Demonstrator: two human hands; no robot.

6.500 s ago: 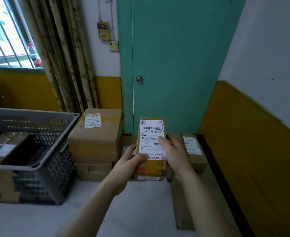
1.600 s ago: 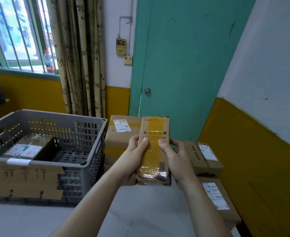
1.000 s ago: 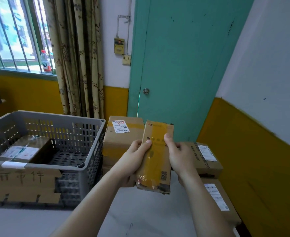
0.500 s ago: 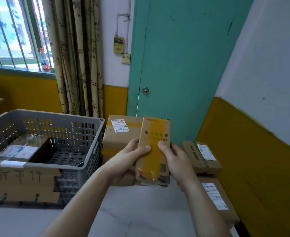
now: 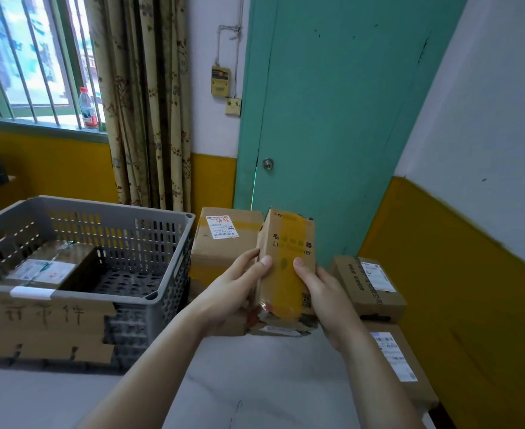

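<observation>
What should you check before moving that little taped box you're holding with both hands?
1. Grip: left hand and right hand both hold the small brown cardboard box with yellow tape: ok.
2. Box's near end intact: looks crumpled, not ok.
3. Free floor in the grey slotted plastic basket, beside the labelled cardboard parcel lying inside: ok.
4. Shipping label readable: cannot tell.

Grey crate (image 5: 115, 208) set at left, labelled parcel (image 5: 45, 269) laid inside, cardboard sign (image 5: 44, 323) taped to its front, water bottle (image 5: 88, 110) stood on windowsill (image 5: 38, 126), cartons (image 5: 221, 258) stacked by teal door (image 5: 332, 119).
</observation>
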